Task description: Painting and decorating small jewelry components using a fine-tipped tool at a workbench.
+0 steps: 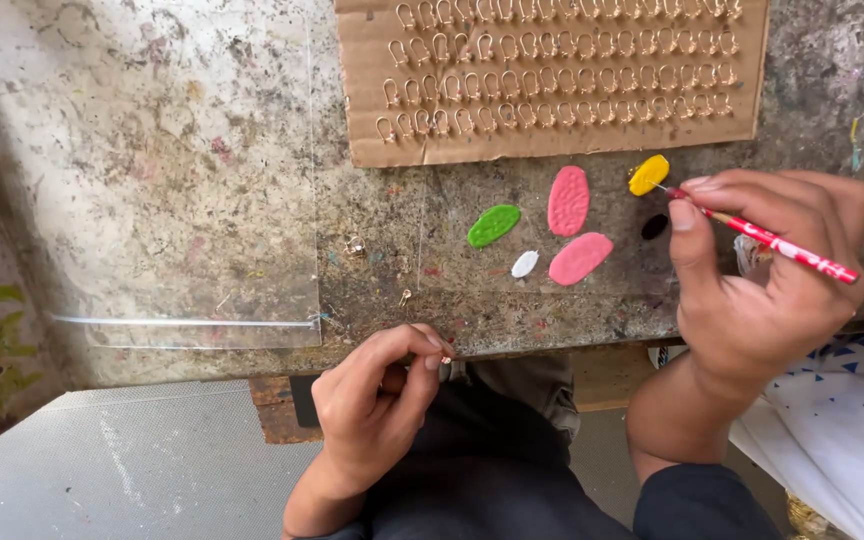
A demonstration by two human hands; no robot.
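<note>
My right hand point(762, 275) grips a thin red brush point(782, 243), its fine tip touching the yellow paint blob point(649, 174) on the stained worktable point(172, 170). Beside it lie two pink blobs point(569, 200) point(580, 258), a green blob point(493, 225), a small white blob point(525, 264) and a black spot point(655, 227). My left hand point(377, 400) hovers at the table's front edge, fingertips pinched on a tiny metal piece point(446, 358) that is barely visible. A cardboard sheet point(552, 140) at the back holds rows of several small gold hooks point(552, 75).
A clear plastic sheet point(192, 200) covers the table's left part. Two loose gold pieces point(354, 245) point(405, 296) lie near the middle. White cloth with blue triangles point(852, 400) sits at the right. A grey floor point(102, 470) lies below; my dark-clothed lap point(492, 470) is under the table edge.
</note>
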